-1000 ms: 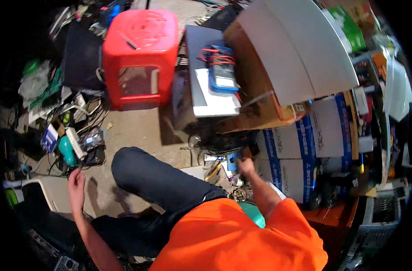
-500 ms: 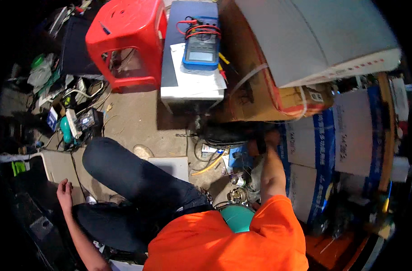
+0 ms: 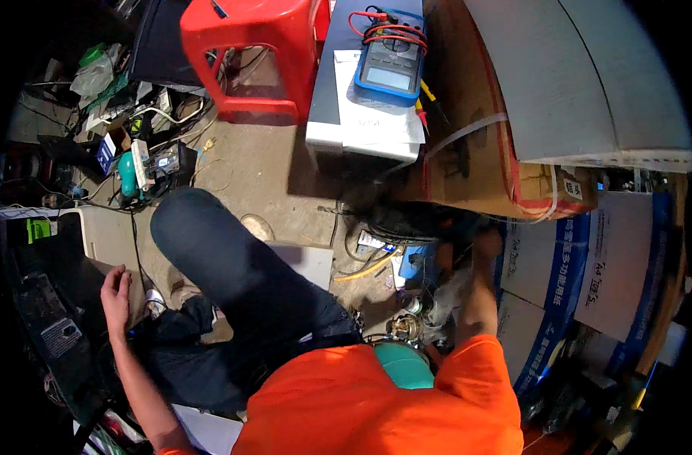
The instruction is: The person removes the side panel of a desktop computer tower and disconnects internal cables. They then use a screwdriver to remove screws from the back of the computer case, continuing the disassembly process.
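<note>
My left hand (image 3: 117,299) hangs by my left knee, above a pale plastic box (image 3: 112,231). Its fingers are loosely stretched and hold nothing. On the other side, my right arm reaches forward into shadow under the overhanging cardboard carton (image 3: 467,163). My right hand (image 3: 486,246) is there, beside white boxes with blue bands (image 3: 535,265). Blur and darkness hide its fingers, and I cannot tell what they touch. A black coiled bundle (image 3: 406,224) lies left of it, with a blue object (image 3: 412,262) and a crumpled clear plastic bag (image 3: 453,296) nearer to me.
Ahead, a blue multimeter (image 3: 390,72) with red leads lies on paper atop a grey metal case (image 3: 327,98). Left of that stands a red plastic stool (image 3: 247,38). Cables and a teal tool (image 3: 127,173) clutter the left floor. A green round seat (image 3: 403,365) is by my hip.
The view has turned, so the stool and multimeter sit further right and higher. My left hand has risen slightly, its fingers straighter. My right hand stays beside the boxes.
</note>
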A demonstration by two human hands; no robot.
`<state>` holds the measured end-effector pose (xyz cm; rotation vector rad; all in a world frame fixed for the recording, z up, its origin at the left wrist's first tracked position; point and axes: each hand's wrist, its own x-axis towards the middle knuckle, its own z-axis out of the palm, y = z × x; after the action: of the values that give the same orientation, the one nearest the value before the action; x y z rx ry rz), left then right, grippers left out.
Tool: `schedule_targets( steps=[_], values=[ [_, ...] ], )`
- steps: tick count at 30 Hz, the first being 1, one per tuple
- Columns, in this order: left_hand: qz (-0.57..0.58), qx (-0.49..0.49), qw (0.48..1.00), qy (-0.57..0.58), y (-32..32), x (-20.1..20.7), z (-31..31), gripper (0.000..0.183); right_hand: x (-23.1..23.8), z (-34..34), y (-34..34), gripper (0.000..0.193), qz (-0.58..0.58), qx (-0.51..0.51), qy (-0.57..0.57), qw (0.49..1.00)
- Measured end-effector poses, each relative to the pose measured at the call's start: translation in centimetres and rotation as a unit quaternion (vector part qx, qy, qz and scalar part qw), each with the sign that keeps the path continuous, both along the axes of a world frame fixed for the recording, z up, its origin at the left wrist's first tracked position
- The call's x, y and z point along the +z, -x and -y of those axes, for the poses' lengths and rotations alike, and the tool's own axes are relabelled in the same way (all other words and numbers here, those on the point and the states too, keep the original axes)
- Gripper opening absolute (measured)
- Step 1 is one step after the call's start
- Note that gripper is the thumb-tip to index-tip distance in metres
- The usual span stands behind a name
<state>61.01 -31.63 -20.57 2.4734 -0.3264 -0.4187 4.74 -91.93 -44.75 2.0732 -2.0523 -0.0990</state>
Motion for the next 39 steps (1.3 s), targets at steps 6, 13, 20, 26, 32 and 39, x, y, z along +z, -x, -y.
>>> schedule_targets(
  steps=[6, 13, 20, 26, 32, 39],
  values=[
    [-0.022, -0.002, 0.999, -0.032, 2.4, 1.6, 1.1, 0.029, 3.9, -0.1, 3.2, 0.022, -0.126, 0.189, 0.069, 0.971],
    [0.006, -0.063, 0.998, -0.031, 2.6, -0.2, 1.2, 0.036, 15.3, -7.9, 1.7, 0.026, 0.117, 0.295, 0.175, 0.932],
    [0.019, -0.088, 0.987, 0.134, 3.9, -1.6, 2.7, 0.030, 24.6, -18.3, -12.8, 0.024, 0.402, 0.407, 0.082, 0.816],
    [-0.057, -0.050, 0.867, 0.493, 2.2, 6.0, 5.2, 0.024, 32.8, -23.9, -38.7, 0.026, 0.432, 0.633, -0.177, 0.618],
    [-0.102, 0.132, 0.690, 0.704, 0.3, 9.4, 3.0, 0.037, 38.5, -36.8, -57.4, 0.022, 0.220, 0.819, -0.287, 0.445],
    [-0.080, 0.391, 0.615, 0.680, 0.3, 5.7, -2.3, 0.035, 36.1, -40.7, -62.3, 0.015, 0.105, 0.863, -0.317, 0.378]
  ],
)
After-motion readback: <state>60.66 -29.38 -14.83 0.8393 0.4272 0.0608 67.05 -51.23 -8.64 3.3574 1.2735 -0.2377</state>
